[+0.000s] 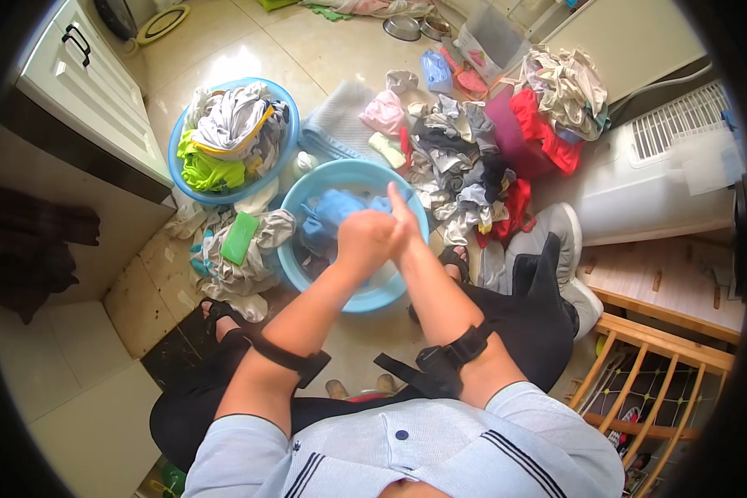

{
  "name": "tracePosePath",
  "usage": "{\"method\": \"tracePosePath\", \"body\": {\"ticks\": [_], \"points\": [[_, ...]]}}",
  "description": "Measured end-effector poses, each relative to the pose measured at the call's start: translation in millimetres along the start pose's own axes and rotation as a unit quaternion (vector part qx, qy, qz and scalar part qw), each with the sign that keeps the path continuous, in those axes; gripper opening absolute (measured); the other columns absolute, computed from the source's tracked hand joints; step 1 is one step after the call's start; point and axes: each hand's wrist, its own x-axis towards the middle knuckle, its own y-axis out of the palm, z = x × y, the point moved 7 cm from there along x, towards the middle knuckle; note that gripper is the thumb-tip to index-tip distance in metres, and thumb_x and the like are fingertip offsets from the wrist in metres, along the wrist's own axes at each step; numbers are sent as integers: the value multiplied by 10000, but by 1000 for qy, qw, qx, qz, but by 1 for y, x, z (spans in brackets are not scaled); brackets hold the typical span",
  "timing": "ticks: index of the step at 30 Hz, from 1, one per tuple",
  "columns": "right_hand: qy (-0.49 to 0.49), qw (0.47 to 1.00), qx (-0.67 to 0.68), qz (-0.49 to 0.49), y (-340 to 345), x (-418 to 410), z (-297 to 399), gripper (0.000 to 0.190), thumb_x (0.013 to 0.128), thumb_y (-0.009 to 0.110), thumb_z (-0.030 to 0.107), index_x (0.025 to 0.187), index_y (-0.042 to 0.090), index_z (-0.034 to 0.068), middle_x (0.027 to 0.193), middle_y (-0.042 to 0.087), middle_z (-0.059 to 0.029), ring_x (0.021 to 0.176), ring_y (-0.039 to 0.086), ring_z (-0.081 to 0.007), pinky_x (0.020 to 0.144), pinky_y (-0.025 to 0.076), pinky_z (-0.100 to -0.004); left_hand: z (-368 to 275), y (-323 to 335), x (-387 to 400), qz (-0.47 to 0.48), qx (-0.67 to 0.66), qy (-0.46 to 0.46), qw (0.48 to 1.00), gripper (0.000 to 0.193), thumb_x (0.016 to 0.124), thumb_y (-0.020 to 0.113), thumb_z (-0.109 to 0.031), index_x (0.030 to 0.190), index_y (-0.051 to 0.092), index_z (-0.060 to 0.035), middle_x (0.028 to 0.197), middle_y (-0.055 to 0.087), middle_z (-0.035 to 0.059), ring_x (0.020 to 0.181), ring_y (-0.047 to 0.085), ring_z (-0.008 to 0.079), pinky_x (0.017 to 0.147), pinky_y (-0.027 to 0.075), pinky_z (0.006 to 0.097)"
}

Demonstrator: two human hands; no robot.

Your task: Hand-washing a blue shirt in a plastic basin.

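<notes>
A light-blue plastic basin [291, 264] stands on the floor between my feet, with water and wet cloth in it. Over it, my left hand [364, 239] is closed in a fist on a blue cloth [333, 208]. Pressed against that fist is my right hand [406, 225], thumb raised, also gripping the bunched cloth. Part of the cloth hangs down into the basin. My fingers hide the stretch between both hands. Left of the basin, a green bar of laundry soap [239, 238] lies on a heap of grey clothes [243, 283].
A second blue basin [294, 134] at the upper left holds piled clothes. Socks and small garments [454, 149] lie in a heap at the right. Beyond are a red cloth [529, 118], a light-blue towel [342, 118] and metal bowls [402, 28]. A wooden rack [653, 355] borders the right.
</notes>
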Motion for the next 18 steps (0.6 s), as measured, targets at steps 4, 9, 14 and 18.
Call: {"method": "tracePosePath", "body": {"ticks": [4,9,14,18], "points": [[-70,994,-82,8,40,-38,-27,509,834,549,482,968,587,-7,868,608,-93,727,584,-209,659,477,-381,75,-36,-7,-62,-11,-303,951,310,825,525,-246,604,566,-33,626,523,174,610,526,330,567,395,423],[109,978,-82,156,29,-36,-15,352,870,491,368,923,605,39,821,606,-78,751,564,-189,705,449,-376,11,-3,-8,-10,-46,-115,992,371,870,502,-237,587,512,2,561,466,154,512,482,293,517,376,390],[-25,985,-163,43,41,-52,-20,296,848,490,293,912,601,25,828,600,-81,674,557,-184,624,457,-355,75,-26,-14,-47,-15,-337,940,408,878,450,-310,651,592,-1,694,588,221,688,577,386,618,430,463],[-4,990,-109,91,24,-31,-13,306,848,504,347,906,606,64,809,604,-66,682,571,-181,626,470,-362,26,-8,-7,-54,46,-192,979,402,869,454,-325,656,596,-16,730,594,206,697,569,390,627,434,459]]}}
